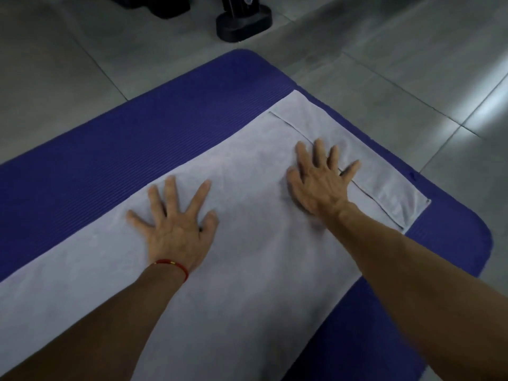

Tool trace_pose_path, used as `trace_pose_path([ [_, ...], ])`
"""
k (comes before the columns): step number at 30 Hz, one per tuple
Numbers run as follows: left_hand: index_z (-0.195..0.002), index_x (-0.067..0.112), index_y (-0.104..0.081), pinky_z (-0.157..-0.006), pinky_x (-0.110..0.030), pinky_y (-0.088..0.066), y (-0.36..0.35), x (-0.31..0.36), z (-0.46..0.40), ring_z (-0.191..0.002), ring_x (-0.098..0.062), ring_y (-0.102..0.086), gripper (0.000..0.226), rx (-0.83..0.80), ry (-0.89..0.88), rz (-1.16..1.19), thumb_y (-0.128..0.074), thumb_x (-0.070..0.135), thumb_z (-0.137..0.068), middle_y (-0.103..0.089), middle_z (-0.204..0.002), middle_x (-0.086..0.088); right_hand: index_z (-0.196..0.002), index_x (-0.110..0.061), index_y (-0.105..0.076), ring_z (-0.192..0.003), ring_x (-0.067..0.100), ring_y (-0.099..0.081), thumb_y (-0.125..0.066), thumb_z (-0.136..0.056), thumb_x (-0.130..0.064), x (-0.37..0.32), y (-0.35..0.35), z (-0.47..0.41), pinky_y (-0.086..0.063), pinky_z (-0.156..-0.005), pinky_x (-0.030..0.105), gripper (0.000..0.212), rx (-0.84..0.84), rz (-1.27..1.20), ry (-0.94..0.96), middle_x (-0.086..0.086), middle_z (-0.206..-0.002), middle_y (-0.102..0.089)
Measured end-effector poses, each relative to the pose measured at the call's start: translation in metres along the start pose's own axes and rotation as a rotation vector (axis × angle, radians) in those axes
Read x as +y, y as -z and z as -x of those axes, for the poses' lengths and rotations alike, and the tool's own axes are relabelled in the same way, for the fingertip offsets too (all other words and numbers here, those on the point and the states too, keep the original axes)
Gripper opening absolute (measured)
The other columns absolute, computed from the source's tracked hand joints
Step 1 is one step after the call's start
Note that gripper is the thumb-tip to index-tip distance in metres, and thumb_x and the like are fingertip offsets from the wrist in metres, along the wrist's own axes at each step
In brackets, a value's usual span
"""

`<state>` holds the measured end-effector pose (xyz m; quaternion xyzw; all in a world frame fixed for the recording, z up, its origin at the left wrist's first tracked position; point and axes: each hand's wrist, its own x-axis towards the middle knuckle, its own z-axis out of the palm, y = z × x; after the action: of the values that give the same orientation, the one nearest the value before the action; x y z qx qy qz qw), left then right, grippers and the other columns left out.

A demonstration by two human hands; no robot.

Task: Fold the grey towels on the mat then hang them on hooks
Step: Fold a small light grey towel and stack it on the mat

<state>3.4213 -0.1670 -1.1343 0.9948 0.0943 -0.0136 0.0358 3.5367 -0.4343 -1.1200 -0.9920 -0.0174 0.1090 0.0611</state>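
Note:
A grey towel (247,174) lies flat along the purple mat (137,138), folded over so that an upper layer ends at a seam near its far right end. My left hand (176,226) presses flat on the towel's middle, fingers spread; a red thread bracelet circles that wrist. My right hand (321,177) presses flat farther right, its fingers spread across the edge of the upper layer. No hooks are in view.
Grey floor tiles (412,64) surround the mat. A black stand base (243,23) sits on the floor just beyond the mat's far corner, with another dark object (154,6) to its left.

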Motion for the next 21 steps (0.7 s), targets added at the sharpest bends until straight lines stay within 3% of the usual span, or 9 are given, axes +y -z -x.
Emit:
trace_pose_path([
  [2, -0.155, 0.05, 0.012, -0.106, -0.082, -0.013, 0.0, -0.001, 0.003, -0.152, -0.046, -0.006, 0.062, 0.01, -0.003, -0.021, -0.017, 0.063, -0.101, -0.006, -0.167, -0.016, -0.16, -0.032, -0.004, -0.155, 0.042, 0.009, -0.015, -0.1, -0.063, -0.019, -0.005, -0.004, 0.006, -0.113, 0.078, 0.069, 0.01, -0.025, -0.098, 0.007, -0.17, 0.003],
  [4, -0.156, 0.048, 0.011, -0.105, -0.082, -0.016, -0.001, -0.003, 0.005, -0.152, -0.046, -0.008, 0.064, 0.014, -0.01, -0.041, -0.014, 0.063, -0.098, -0.01, -0.167, -0.016, -0.15, -0.025, -0.03, -0.151, 0.044, -0.013, -0.026, -0.098, -0.057, -0.035, 0.0, -0.012, 0.002, -0.112, 0.079, 0.06, 0.099, -0.029, -0.166, 0.011, -0.161, -0.024],
  [6, -0.156, 0.048, 0.01, -0.105, -0.082, -0.016, 0.002, -0.003, 0.003, -0.152, -0.046, -0.009, 0.066, -0.011, -0.007, -0.046, -0.013, 0.064, -0.096, -0.012, -0.167, -0.016, -0.138, -0.022, -0.044, -0.142, 0.035, -0.034, -0.037, -0.1, -0.045, -0.048, 0.014, -0.028, -0.009, -0.116, 0.074, 0.046, 0.233, 0.04, -0.066, 0.009, -0.146, -0.043],
  [7, -0.156, 0.048, 0.009, -0.105, -0.081, -0.016, 0.003, -0.003, 0.002, -0.152, -0.046, -0.009, 0.067, -0.018, -0.002, -0.04, -0.014, 0.064, -0.095, -0.012, -0.166, -0.016, -0.141, -0.022, -0.044, -0.141, 0.031, -0.036, -0.042, -0.101, -0.036, -0.053, 0.02, -0.042, -0.015, -0.118, 0.068, 0.043, 0.245, 0.047, 0.056, 0.007, -0.148, -0.044],
  [9, -0.156, 0.049, 0.008, -0.106, -0.081, -0.015, 0.003, -0.003, 0.0, -0.152, -0.045, -0.009, 0.067, -0.016, 0.003, -0.023, -0.016, 0.064, -0.095, -0.012, -0.167, -0.015, -0.154, -0.027, -0.033, -0.15, 0.027, -0.027, -0.052, -0.099, -0.017, -0.065, 0.036, -0.077, -0.017, -0.122, 0.058, 0.058, 0.147, 0.034, 0.276, 0.003, -0.162, -0.031],
  [11, -0.155, 0.051, 0.009, -0.106, -0.081, -0.015, 0.004, -0.004, -0.001, -0.153, -0.044, -0.006, 0.066, -0.016, 0.003, -0.018, -0.015, 0.065, -0.095, -0.011, -0.167, -0.014, -0.156, -0.032, -0.03, -0.154, 0.025, -0.017, -0.057, -0.095, -0.005, -0.075, 0.045, -0.111, -0.013, -0.124, 0.057, 0.072, 0.073, 0.11, 0.366, -0.001, -0.166, -0.023],
  [16, -0.154, 0.05, 0.012, -0.106, -0.08, -0.014, 0.006, -0.006, -0.002, -0.153, -0.043, -0.003, 0.066, -0.014, -0.001, -0.032, -0.009, 0.066, -0.094, -0.007, -0.168, -0.014, -0.126, -0.021, -0.056, -0.138, 0.03, -0.03, -0.051, -0.1, -0.022, -0.073, 0.061, -0.158, -0.018, -0.119, 0.059, 0.027, 0.124, 0.295, 0.365, 0.006, -0.143, -0.037],
  [21, -0.155, 0.052, 0.004, -0.105, -0.08, -0.013, 0.006, -0.004, -0.004, -0.153, -0.044, -0.004, 0.067, -0.033, 0.02, -0.035, -0.017, 0.064, -0.093, -0.009, -0.167, -0.014, -0.117, -0.021, -0.058, -0.13, 0.031, -0.04, -0.05, -0.101, -0.033, -0.067, 0.062, -0.172, -0.024, -0.116, 0.059, 0.022, 0.159, 0.184, 0.406, 0.007, -0.132, -0.047],
])
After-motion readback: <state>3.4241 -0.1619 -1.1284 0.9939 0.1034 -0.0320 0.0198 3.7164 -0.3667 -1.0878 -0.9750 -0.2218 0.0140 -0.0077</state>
